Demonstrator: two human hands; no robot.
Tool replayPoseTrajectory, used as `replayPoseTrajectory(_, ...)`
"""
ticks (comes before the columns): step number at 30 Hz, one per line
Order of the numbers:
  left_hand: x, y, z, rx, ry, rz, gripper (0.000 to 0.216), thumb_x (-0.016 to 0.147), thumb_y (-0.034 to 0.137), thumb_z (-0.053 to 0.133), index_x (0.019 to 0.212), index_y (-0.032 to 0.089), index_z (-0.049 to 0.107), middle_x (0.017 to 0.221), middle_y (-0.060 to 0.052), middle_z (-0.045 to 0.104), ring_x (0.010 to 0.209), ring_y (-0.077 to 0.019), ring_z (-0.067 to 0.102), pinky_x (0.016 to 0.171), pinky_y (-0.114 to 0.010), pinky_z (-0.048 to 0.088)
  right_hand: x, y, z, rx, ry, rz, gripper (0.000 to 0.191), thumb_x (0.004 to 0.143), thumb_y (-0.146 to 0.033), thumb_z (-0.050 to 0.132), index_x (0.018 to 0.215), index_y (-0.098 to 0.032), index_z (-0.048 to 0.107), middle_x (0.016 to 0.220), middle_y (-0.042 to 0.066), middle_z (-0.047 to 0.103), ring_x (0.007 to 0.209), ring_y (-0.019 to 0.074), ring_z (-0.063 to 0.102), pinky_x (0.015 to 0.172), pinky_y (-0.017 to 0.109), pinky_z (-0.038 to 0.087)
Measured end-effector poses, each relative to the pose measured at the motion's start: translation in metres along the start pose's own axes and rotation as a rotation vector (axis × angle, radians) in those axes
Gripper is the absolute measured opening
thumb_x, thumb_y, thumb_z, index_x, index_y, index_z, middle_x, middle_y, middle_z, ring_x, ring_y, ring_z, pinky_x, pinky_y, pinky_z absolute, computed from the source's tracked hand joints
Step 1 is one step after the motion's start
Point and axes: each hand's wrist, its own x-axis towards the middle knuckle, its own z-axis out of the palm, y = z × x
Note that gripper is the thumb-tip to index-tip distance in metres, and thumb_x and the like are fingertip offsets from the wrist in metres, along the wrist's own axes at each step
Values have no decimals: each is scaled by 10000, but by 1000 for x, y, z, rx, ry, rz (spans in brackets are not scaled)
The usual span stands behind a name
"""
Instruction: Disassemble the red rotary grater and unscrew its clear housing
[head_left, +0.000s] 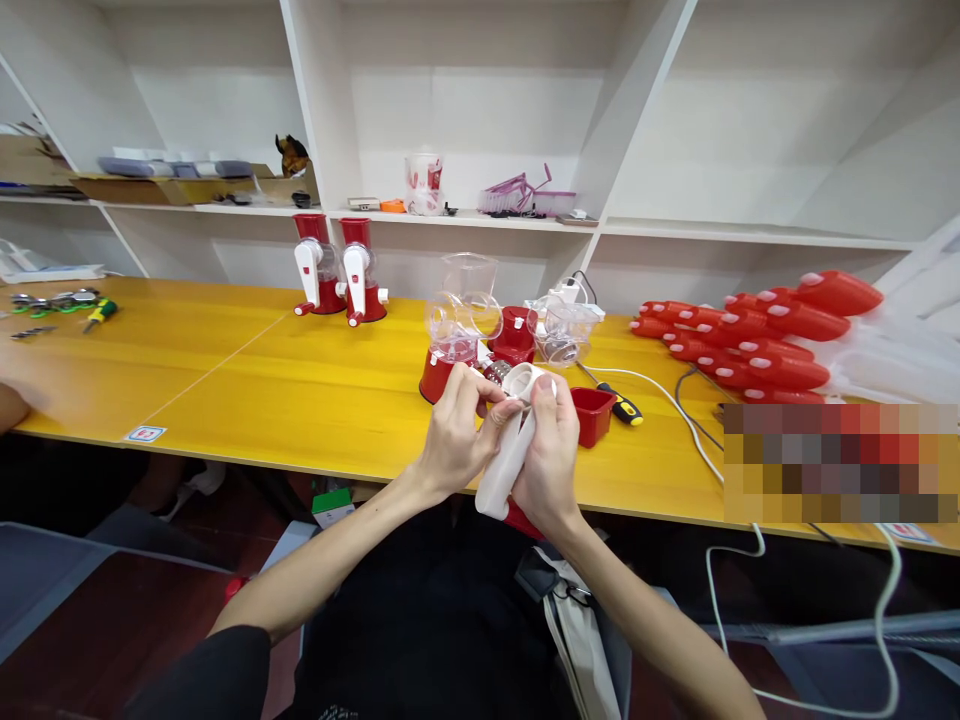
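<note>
A white crank handle (pixel 498 482) with a round ring-shaped end is held in front of me, over the table's front edge. My right hand (pixel 553 462) wraps round its side, thumb up by the ring. My left hand (pixel 459 432) pinches at the ring's near edge; whether a small part sits between those fingertips is hidden. Part of something red shows below the handle. Just beyond my hands stands a rotary grater body (pixel 444 372) with a red base and clear top. A perforated metal drum (pixel 496 371) is partly covered by my fingers.
Beside my right hand are a red hopper (pixel 592 416) and a screwdriver (pixel 624 408). Behind lie a red base (pixel 514 336) and clear housings (pixel 564 332). Two assembled graters (pixel 357 270) stand at the back. Several red parts (pixel 787 325) are piled right, near white cables (pixel 675 398).
</note>
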Motion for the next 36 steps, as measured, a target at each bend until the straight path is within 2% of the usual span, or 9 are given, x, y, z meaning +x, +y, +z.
replayPoseTrajectory(6, 3, 8, -5, 10, 23, 26, 197, 995, 334, 580, 863, 197, 530, 744, 13, 537, 690, -110, 526, 557, -232, 455, -5, -4, 1, -35, 16, -46, 403, 905, -574, 529, 876, -193, 401, 734, -34, 438, 589, 24, 383, 552, 159, 374)
replayPoseTrajectory(12, 6, 9, -8, 0, -31, 15, 170, 981, 300, 608, 878, 186, 535, 770, 20, 537, 687, -92, 528, 580, -208, 473, -4, -5, 0, -89, 6, -60, 422, 901, -616, 512, 904, -204, 417, 733, -33, 451, 599, 27, 415, 569, 158, 415)
replayPoseTrajectory(14, 9, 8, -10, 16, -56, 23, 152, 970, 300, 624, 915, 185, 541, 816, 9, 563, 740, -102, 553, 631, -217, 507, -3, -7, -1, -105, -35, -14, 413, 905, -620, 505, 926, -215, 427, 673, -43, 434, 562, 35, 420, 542, 164, 410)
replayPoseTrajectory(16, 12, 6, -12, 47, -100, 48, 166, 967, 333, 622, 1007, 183, 563, 928, -29, 612, 878, -137, 599, 738, -266, 553, -1, -8, -3, -110, -62, 24, 418, 907, -635, 489, 946, -223, 433, 638, -50, 419, 538, 44, 431, 524, 174, 413)
replayPoseTrajectory(19, 14, 4, -14, 74, -172, 88, 181, 985, 324, 589, 1114, 196, 596, 1041, -56, 664, 1001, -170, 629, 849, -333, 568, 2, -10, -5, -101, -63, 25, 436, 900, -652, 486, 964, -223, 439, 693, -38, 462, 576, 48, 468, 529, 175, 429)
replayPoseTrajectory(22, 13, 4, -13, 84, -143, 105, 89, 980, 258, 600, 1030, 200, 647, 932, -27, 696, 880, -149, 643, 803, -307, 563, 5, -7, -7, -91, -39, -6, 444, 890, -642, 511, 943, -208, 439, 779, -26, 501, 647, 36, 484, 587, 163, 460)
replayPoseTrajectory(26, 9, -1, -11, 92, -56, 114, 94, 961, 279, 634, 936, 202, 682, 811, -6, 690, 780, -131, 612, 717, -265, 530, 9, -2, -8, -90, -45, 5, 434, 887, -617, 534, 933, -195, 443, 801, -27, 511, 682, 32, 495, 657, 169, 494)
replayPoseTrajectory(30, 8, -7, -11, 72, -54, 129, 80, 959, 267, 637, 919, 207, 672, 811, 4, 697, 785, -128, 613, 723, -262, 522, 8, -4, -8, -96, -82, 79, 447, 879, -636, 533, 960, -207, 439, 707, -45, 482, 607, 43, 507, 575, 176, 478)
replayPoseTrajectory(36, 9, -6, -11, 75, -45, 130, 90, 952, 283, 645, 922, 205, 679, 776, 8, 660, 711, -116, 563, 678, -249, 496, 9, -8, -7, -89, -95, 124, 486, 849, -664, 553, 938, -202, 431, 702, -49, 500, 543, 30, 479, 515, 168, 451)
